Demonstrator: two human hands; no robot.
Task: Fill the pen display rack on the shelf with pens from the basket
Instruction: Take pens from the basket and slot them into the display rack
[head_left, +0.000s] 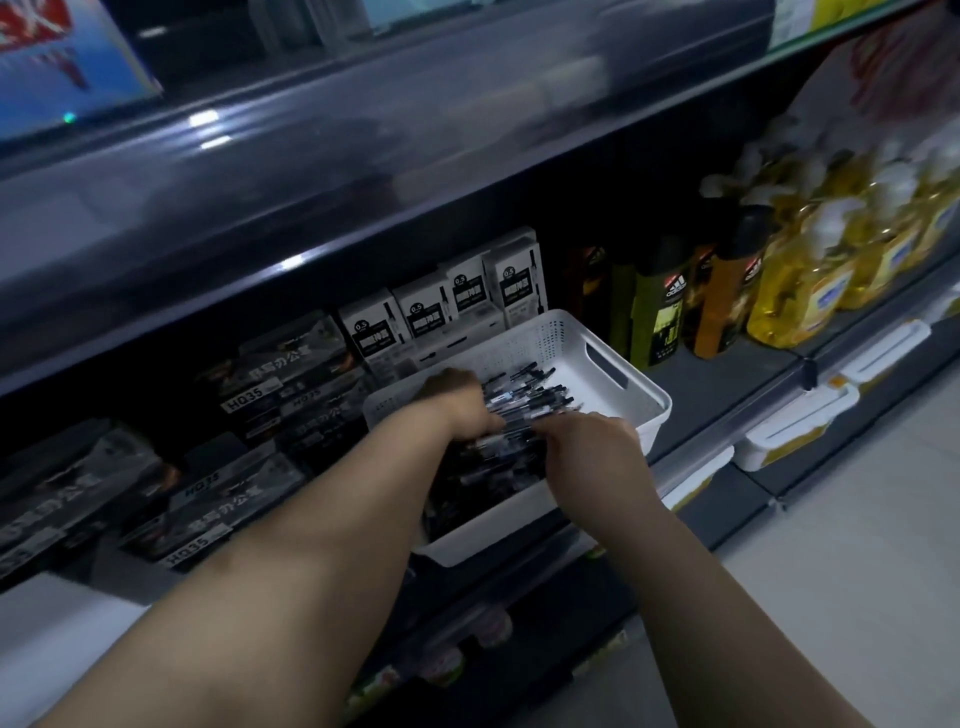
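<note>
Two bare forearms (311, 545) reach from the near side into the white basket (641, 387) on the shelf edge. The left hand (460, 402) curls its fingers round a bunch of pens (524, 400). The right hand (587, 447) lies on the pile just beside it; its fingers are hidden, so I cannot tell its grip. White pen boxes (441, 312) stand just behind the basket.

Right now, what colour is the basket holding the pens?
The basket is white with perforated walls; the head view shows it best.
</note>
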